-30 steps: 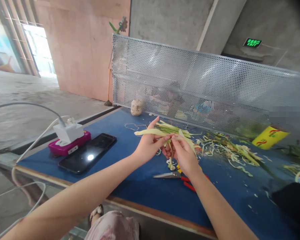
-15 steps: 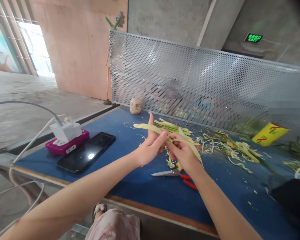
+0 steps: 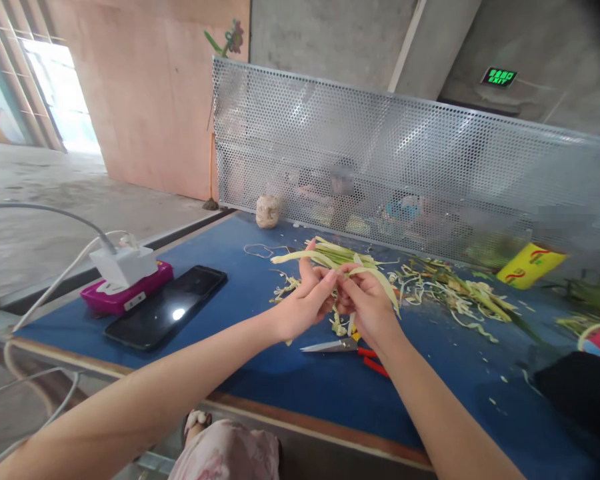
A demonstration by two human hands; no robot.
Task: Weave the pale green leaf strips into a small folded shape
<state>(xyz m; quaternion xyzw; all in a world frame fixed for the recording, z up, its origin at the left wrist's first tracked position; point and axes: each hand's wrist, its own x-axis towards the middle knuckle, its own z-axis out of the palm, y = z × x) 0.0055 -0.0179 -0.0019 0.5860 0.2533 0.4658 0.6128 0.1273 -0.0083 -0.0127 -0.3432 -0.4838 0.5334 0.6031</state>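
Note:
Pinched between both hands above the table is a long, pale green plant strip [image 3: 296, 255], bent, with one end reaching left and a broad flap drooping right. My left hand [image 3: 303, 300] grips it between thumb and fingers, one finger pointing up. The fingertips of my right hand [image 3: 373, 303] meet the left ones, closed on the same strip. Just what lies between the fingertips is hidden. Below the hands lie scissors [image 3: 330, 346] with red handles, partly behind my right wrist. Behind them sits a bundle of pale green stalks [image 3: 337, 252].
Peelings and scraps [image 3: 460, 293] litter the blue table [image 3: 260, 367] on the right, near a yellow packet [image 3: 530, 265]. At left are a black phone [image 3: 167, 307], a magenta power strip [image 3: 103, 300] and cables. A pale lump [image 3: 267, 211] stands before a perforated metal screen [image 3: 290, 133]; a person is behind it.
The strip's left end has dipped slightly, and its right flap has shifted. My raised left finger has bent lower, and the hands stay together. The whole view has moved slightly.

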